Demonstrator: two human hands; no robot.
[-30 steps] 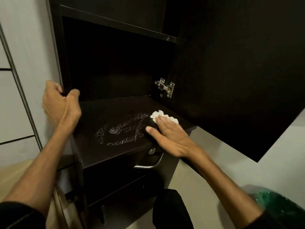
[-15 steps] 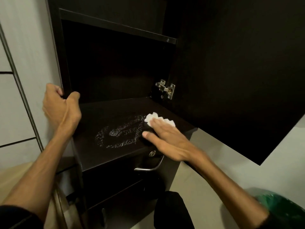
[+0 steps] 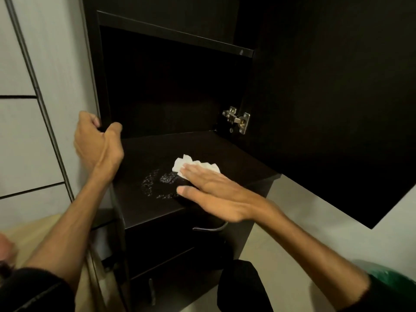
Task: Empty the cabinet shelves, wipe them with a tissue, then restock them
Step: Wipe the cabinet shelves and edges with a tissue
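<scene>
Nearest to us, at bottom, are two dark sleeves and bare forearms; a blurred green thing (image 3: 391,282) sits at the bottom right corner, we cannot tell what it is. Below the shelf we see a drawer front w/ a curved metal handle (image 3: 211,229), partly hidden by the wrist.

Our right hand (image 3: 216,194) lies flat on the shelf (image 3: 202,145), fingers straight and close together, thumb held apart to the left. It presses a white tissue (image 3: 193,165), crumpled, w/ jagged folded edges that stick out past the fingertips. Just left of the tissue is a patch of shiny wet beads (image 3: 157,183) on the matte dark board.

Our left hand (image 3: 98,145) grips the front edge of the cabinet's left side panel (image 3: 101,86), fingers curled round it, thumb inside.

Farther back, the compartment is dark. The open door (image 3: 326,109) is smooth and black, w/ a silver metal hinge (image 3: 237,119) at the corner.
</scene>
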